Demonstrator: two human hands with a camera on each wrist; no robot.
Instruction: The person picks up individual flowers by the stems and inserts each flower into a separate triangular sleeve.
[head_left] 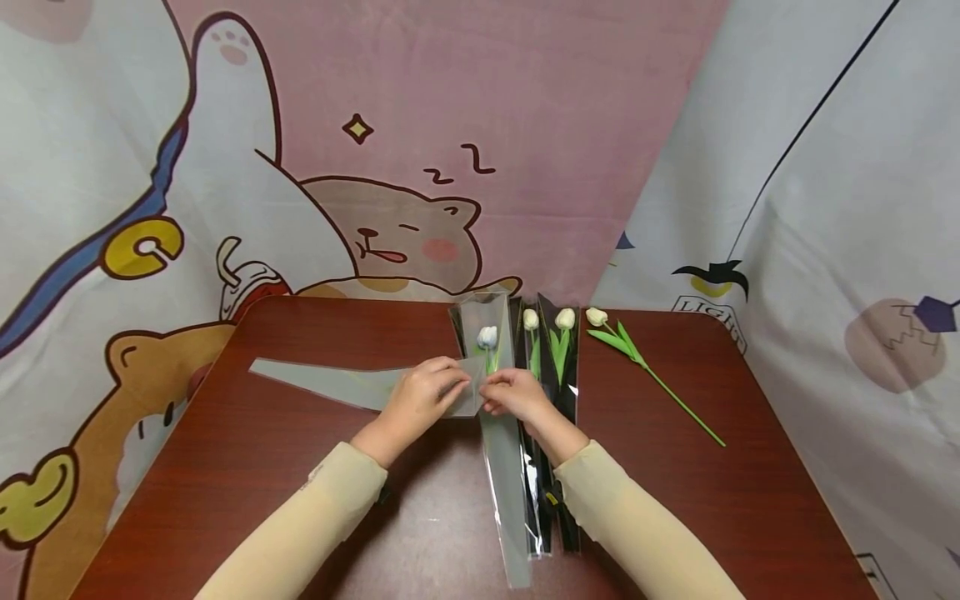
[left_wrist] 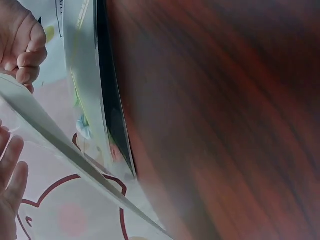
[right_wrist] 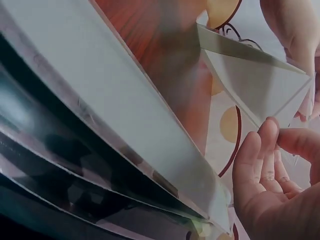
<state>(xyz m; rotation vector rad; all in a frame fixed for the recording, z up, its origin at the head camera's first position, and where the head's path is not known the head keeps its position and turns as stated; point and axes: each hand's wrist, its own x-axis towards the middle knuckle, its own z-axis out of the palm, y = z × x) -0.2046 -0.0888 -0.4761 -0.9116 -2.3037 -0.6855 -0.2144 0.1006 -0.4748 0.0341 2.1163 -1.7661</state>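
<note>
A long, tapered grey flower sleeve point(head_left: 330, 385) lies sideways, its wide end between both hands. My left hand point(head_left: 427, 393) grips this sleeve near the wide end. At its edge, the right hand point(head_left: 517, 393) pinches a corner; the right wrist view shows thumb and fingertips meeting at the sleeve's pale triangular end point(right_wrist: 260, 85). Just beneath the hands stands another grey sleeve point(head_left: 504, 475) lengthwise, with a bluish-white tulip point(head_left: 487, 337) inside. In the left wrist view, the left hand's fingers point(left_wrist: 15, 185) lie along the sleeve, partly cut off by the frame.
To the right, two black-backed sleeves hold a white tulip point(head_left: 531, 320) and another white tulip point(head_left: 566, 318). A loose white tulip point(head_left: 597, 317) with a green stem lies farther right on the brown table point(head_left: 697, 500). A printed cartoon cloth point(head_left: 585, 125) hangs behind.
</note>
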